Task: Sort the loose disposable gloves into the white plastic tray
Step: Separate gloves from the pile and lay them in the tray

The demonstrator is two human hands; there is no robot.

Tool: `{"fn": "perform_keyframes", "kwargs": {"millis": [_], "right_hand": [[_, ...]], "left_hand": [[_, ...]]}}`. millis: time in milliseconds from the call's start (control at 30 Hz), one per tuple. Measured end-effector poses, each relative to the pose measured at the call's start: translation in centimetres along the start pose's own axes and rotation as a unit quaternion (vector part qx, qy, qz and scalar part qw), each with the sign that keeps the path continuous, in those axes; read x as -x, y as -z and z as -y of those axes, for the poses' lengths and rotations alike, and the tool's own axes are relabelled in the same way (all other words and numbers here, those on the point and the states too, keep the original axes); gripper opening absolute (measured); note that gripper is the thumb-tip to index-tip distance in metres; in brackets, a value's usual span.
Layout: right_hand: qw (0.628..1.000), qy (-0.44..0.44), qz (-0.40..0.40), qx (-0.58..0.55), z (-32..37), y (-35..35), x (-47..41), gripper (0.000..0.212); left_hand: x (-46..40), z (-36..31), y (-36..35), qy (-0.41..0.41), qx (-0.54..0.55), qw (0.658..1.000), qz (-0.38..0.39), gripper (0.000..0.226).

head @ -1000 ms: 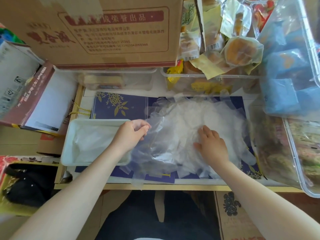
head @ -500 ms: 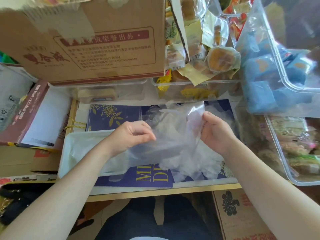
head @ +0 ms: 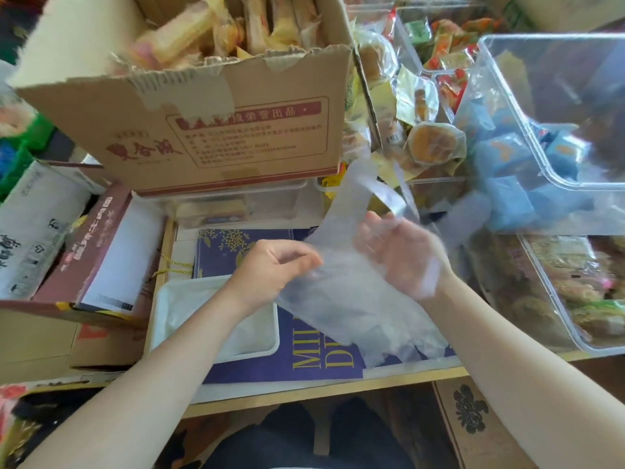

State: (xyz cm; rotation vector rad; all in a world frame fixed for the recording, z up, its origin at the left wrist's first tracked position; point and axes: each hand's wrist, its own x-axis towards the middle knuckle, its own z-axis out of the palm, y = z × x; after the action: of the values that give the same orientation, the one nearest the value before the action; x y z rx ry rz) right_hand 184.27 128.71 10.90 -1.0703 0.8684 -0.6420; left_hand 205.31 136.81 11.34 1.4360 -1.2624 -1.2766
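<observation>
A clear disposable glove (head: 351, 204) is held up above the table, its fingers pointing away from me. My left hand (head: 274, 269) pinches its near edge. My right hand (head: 402, 258) grips its right side, partly blurred behind the film. Below the hands a loose pile of clear gloves (head: 389, 336) lies on a dark blue printed bag. The white plastic tray (head: 162, 299) sits at the left under my left forearm, with a few gloves lying flat in it.
A torn cardboard box (head: 216, 123) of wrapped snacks stands at the back. Clear bins (head: 548, 164) with blue packets and snacks crowd the right side. A maroon box (head: 91, 245) lies left of the tray. The table's front edge (head: 304, 390) runs below the blue bag.
Both hands rose from the pile with one glove pulled clear and spread between them. The camera tilted up, so the cardboard box and bins show more.
</observation>
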Motion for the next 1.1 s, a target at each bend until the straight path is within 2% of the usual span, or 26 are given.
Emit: {"fn": "perform_keyframes", "kwargs": {"millis": [33,100,133,167,200,267,333,400,433,467,500,600,633,733,833,933,1000,1100], "right_hand": [[0.997,-0.027,-0.037,-0.056,-0.7,0.4,-0.4,0.005],[0.970,-0.043,-0.209,-0.120,-0.7,-0.1,-1.0,0.026],[0.958,-0.016,-0.245,-0.145,-1.2,-0.1,-0.8,0.038],[0.937,-0.029,-0.281,-0.206,-1.2,0.4,-0.8,0.050],[0.930,-0.017,-0.321,-0.180,-0.8,0.5,-0.5,0.052],[0.922,0.103,-0.371,0.052,0.2,-0.2,0.1,0.046],[0.867,0.272,-0.304,0.287,2.0,-2.2,0.1,0.040],[0.782,0.368,-0.162,0.475,3.2,-4.3,-0.5,0.036],[0.743,0.377,-0.099,0.543,3.4,-5.3,-1.1,0.038],[0.719,0.364,-0.041,0.590,3.5,-6.2,-1.8,0.040],[0.713,0.334,0.009,0.616,3.5,-7.1,-2.3,0.043],[0.712,0.251,0.085,0.650,3.1,-8.6,-3.9,0.041],[0.725,0.245,0.095,0.637,3.1,-8.9,-4.0,0.037],[0.798,0.232,0.099,0.547,3.3,-9.0,-3.7,0.026],[0.815,0.199,0.087,0.537,2.7,-9.3,-3.4,0.018],[0.845,0.155,0.016,0.512,2.5,-9.1,-3.4,0.010],[0.862,0.130,-0.062,0.485,2.3,-8.1,-3.6,0.006],[0.887,0.113,-0.158,0.419,2.6,-5.7,-3.4,0.016]], "left_hand": [[0.1,0.4,0.6,-0.004,-0.025,1.000,-0.010,0.010],[0.1,0.8,1.8,-0.002,-0.064,0.998,-0.016,0.014],[0.1,0.9,2.5,0.001,-0.076,0.997,-0.015,0.013],[0.0,1.0,3.1,0.002,-0.090,0.996,-0.012,0.011],[-0.1,0.9,3.6,-0.001,-0.105,0.994,-0.006,0.011],[-0.3,0.7,4.5,-0.017,-0.138,0.990,0.013,0.011],[-0.6,0.2,5.1,-0.028,-0.161,0.986,0.036,0.010],[-0.7,-0.4,5.6,-0.033,-0.173,0.983,0.055,0.012],[-0.7,-0.7,5.7,-0.035,-0.176,0.982,0.064,0.013],[-0.6,-1.0,5.9,-0.036,-0.177,0.981,0.077,0.012],[-0.6,-1.4,6.1,-0.040,-0.179,0.979,0.090,0.012],[-0.4,-2.1,6.7,-0.048,-0.173,0.978,0.103,0.011],[-0.4,-2.2,7.0,-0.047,-0.170,0.979,0.100,0.010],[-0.2,-2.0,7.7,-0.044,-0.157,0.983,0.086,0.009],[-0.1,-1.8,7.8,-0.040,-0.152,0.984,0.083,0.021],[-0.2,-1.6,7.7,-0.036,-0.154,0.986,0.054,0.014],[-0.6,-1.3,7.9,-0.025,-0.151,0.988,-0.007,0.016],[-1.3,-0.7,8.5,0.009,-0.111,0.988,-0.104,0.027]]}}
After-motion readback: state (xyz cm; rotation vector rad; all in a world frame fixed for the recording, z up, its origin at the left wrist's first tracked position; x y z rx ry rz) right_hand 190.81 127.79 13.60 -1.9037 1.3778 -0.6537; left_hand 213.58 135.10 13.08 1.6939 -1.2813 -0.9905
